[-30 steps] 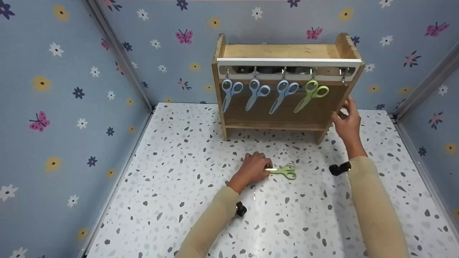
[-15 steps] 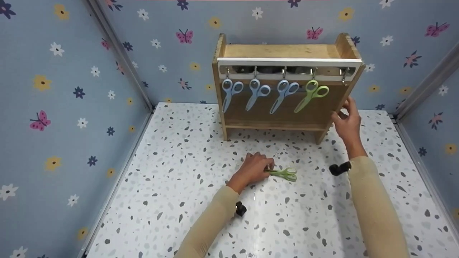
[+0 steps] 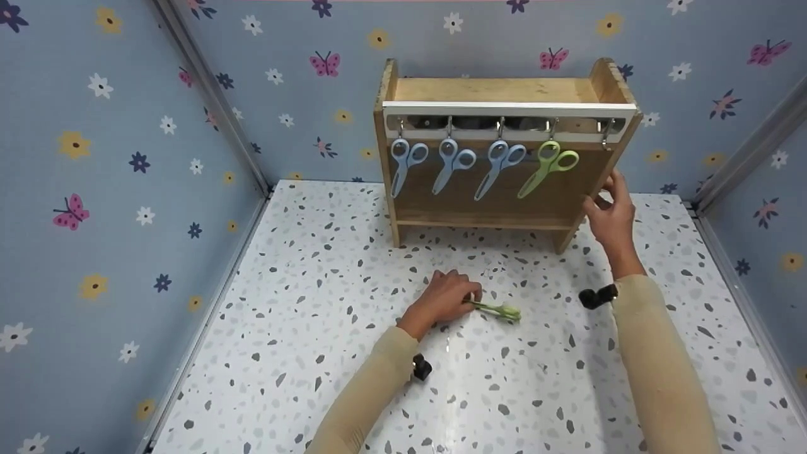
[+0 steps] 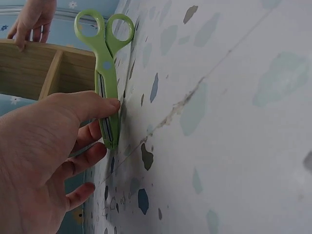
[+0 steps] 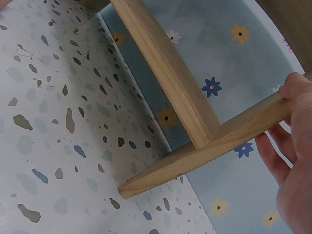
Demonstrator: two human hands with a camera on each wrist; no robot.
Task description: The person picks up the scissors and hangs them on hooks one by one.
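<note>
Low over the speckled table, my left hand [image 3: 446, 296] pinches a pair of green scissors [image 4: 108, 73] by the blade end, between thumb and fingers. The scissors' handle loops point right in the head view and are seen nearly edge-on there. My right hand [image 3: 610, 214] grips the right side panel of a wooden rack [image 5: 161, 168], thumb on the front edge and fingers behind. From the rack's hooks hang three blue scissors [image 3: 498, 167] and one pair of green scissors [image 3: 547, 167]. The rightmost hook [image 3: 606, 135] bears nothing.
A white rail [image 3: 510, 108] with a metal strip runs across the rack's upper front. Behind the rack stands a blue flowered wall [image 3: 441, 38], with side walls left and right. The white speckled table [image 3: 315, 277] stretches out around both arms.
The green scissors in my left hand have turned from lying flat to standing on edge, their loops shifting slightly toward me. My right hand and the rack have stayed still.
</note>
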